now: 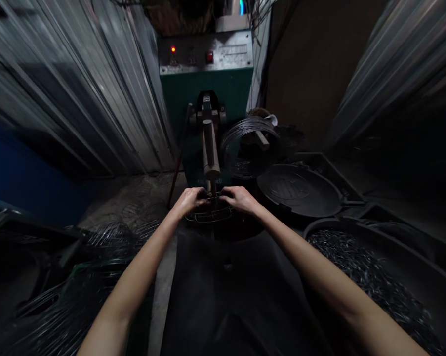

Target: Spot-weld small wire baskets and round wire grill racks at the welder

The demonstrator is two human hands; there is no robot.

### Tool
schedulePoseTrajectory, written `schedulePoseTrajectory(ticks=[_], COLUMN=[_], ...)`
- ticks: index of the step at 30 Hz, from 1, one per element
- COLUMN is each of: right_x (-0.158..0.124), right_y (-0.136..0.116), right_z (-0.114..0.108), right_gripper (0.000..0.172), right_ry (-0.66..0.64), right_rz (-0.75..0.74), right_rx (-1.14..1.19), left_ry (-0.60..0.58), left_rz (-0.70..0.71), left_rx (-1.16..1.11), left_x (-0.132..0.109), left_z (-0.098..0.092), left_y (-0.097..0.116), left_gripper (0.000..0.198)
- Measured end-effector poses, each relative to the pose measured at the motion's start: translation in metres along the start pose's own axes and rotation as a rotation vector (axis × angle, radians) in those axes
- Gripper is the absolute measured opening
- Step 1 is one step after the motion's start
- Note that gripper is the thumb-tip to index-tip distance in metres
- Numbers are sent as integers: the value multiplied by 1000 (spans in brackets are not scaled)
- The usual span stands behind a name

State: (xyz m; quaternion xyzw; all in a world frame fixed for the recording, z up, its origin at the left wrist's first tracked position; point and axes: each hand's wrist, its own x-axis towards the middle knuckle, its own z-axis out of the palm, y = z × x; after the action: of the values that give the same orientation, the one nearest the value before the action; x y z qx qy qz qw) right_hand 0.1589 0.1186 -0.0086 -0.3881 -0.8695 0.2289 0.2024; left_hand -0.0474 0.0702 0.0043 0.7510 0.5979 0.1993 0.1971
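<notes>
My left hand (189, 200) and my right hand (241, 199) face each other at the front of a green machine that looks like a spot welder (208, 81). Between them is a thin wire frame (212, 215) with curved sides, held level at its left and right by closed fingers. The welder's upper arm (211, 148) points towards me, and its lower end comes down at the middle of the frame, between my hands. Whether the tip touches the wire is too dark to tell. My fingertips are partly in shadow.
Wire rings (247, 136) hang right of the welder arm. A round black basin (300, 190) stands below them, and a tub (311, 223) of short metal pieces (359, 267) is nearer me. Wire pieces (93, 282) fill the lower left. A dark apron (230, 291) covers my lap.
</notes>
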Motion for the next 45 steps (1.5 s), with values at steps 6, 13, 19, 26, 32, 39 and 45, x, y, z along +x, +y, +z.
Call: schedulePoseTrajectory(ticks=[6, 13, 19, 26, 32, 39, 45], right_x=[8, 7, 7, 8, 17, 22, 14], right_y=[0, -3, 37, 72, 61, 41, 21], right_z=[1, -2, -36, -46, -46, -31, -30], right_gripper=[11, 11, 21, 39, 36, 28, 25], right_ry=[10, -3, 148, -345, -391, -330, -317], right_rz=[-27, -29, 9, -4, -99, -166, -202], right_rx=[-7, 9, -93, -219, -164, -202, -251], left_ry=[-20, -40, -70, -76, -33, 225, 85], left_rz=[-26, -73, -63, 0, -30, 134, 110], left_rx=[-32, -37, -38, -100, -169, 181, 248], left_x=[5, 6, 8, 6, -13, -11, 1], left_z=[-1, -3, -6, -5, -5, 7, 18], left_y=[-11, -8, -6, -23, -46, -16, -10], left_gripper=[28, 32, 35, 37, 42, 48, 30])
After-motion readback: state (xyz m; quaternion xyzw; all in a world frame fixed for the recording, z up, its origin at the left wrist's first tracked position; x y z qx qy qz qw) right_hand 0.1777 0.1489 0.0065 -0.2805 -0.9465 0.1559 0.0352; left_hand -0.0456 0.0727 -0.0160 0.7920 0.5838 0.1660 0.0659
